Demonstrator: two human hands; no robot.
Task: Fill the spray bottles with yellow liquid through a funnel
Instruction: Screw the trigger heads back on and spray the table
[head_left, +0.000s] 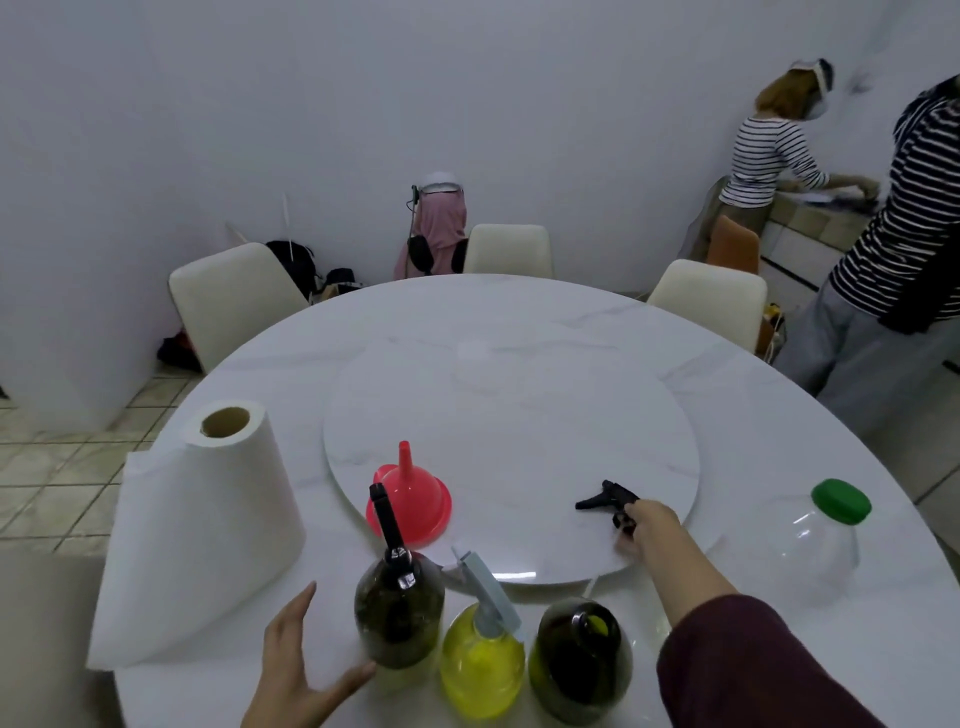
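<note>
Meanwhile, the right hand (647, 519) reached across the table (779, 415), its grip pinching the black spray head (605, 501), which lay on the turntable (509, 405) with its long axis running leftward from the fingers. The uncapped dark bottle (579, 660) stood at the near edge, directly below that forearm. The left hand (296, 670) hovered with fingers spread beside the capped dark bottle (397, 608), holding nothing. The red funnel (410, 501), mouth down, looked closer to the left hand.
</note>
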